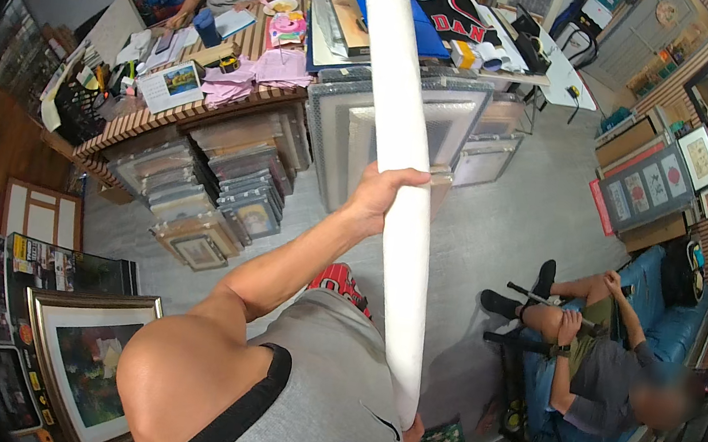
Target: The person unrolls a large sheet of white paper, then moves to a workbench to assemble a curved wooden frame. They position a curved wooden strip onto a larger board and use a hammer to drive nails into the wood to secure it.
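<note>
In the head view, with 12 o'clock at the upper edge, a long, smooth, white cylindrical roll crosses the middle of the scene. Its long axis runs from 12 o'clock, where the upper end meets the edge of the view, down to between 5 and 6 o'clock, where the lower end rests close in front of the grey sleeveless top with black trim.

The bare left hand grips the roll near the middle of its visible length. It comes from the 9 o'clock side, with one digit, seemingly the thumb, across the front face and the other fingers largely hidden. From this hand, the roll's bulk lies toward 3 o'clock, one length pointing away to 12, the other back toward the body.

The bare right hand is nearer the lower end, just beside it on the 4 o'clock side. Only a part shows, so I cannot tell whether it is closed on the roll or merely against it.

Behind the roll's upper length, toward 12, large flat frames in clear bubble wrap stand on edge against a cluttered work table. Toward 10 is a desk with a striped wooden edge; toward 4, a person in a dark shirt sits on a blue sofa, well apart from both hands.
</note>
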The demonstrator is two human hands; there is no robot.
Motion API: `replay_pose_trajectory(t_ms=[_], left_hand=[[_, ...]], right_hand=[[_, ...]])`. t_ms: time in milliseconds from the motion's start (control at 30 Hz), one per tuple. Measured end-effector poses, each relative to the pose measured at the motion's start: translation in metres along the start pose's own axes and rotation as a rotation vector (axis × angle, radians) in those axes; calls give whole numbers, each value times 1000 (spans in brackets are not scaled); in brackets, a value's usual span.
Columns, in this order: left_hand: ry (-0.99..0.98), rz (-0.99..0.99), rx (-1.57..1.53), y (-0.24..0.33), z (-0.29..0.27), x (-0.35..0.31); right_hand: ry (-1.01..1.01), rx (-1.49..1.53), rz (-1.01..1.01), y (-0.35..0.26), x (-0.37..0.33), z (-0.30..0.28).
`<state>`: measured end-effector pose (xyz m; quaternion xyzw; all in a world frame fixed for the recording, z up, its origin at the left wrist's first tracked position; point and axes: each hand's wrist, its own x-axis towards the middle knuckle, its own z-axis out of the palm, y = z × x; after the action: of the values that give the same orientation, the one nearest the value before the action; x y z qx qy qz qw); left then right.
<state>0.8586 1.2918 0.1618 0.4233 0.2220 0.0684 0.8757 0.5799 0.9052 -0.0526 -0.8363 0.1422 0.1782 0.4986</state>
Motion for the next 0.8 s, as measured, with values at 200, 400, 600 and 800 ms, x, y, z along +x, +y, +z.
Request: replay_pose_trajectory(t_ms=[200,400,600,800], left_hand=[[-250,-207,-252,-12,-20,29],[-587,-229,-547,-5,-23,35],[150,262,142,-14,0,18],[-248,-103,-270,-7,-44,43]], right_hand=[[-243,-39,116,-7,4,-23],[-341,-20,183,-47,7,-27],[-153,64,112,-68,-4,-6],[-293,224,143,-43,6,-11]])
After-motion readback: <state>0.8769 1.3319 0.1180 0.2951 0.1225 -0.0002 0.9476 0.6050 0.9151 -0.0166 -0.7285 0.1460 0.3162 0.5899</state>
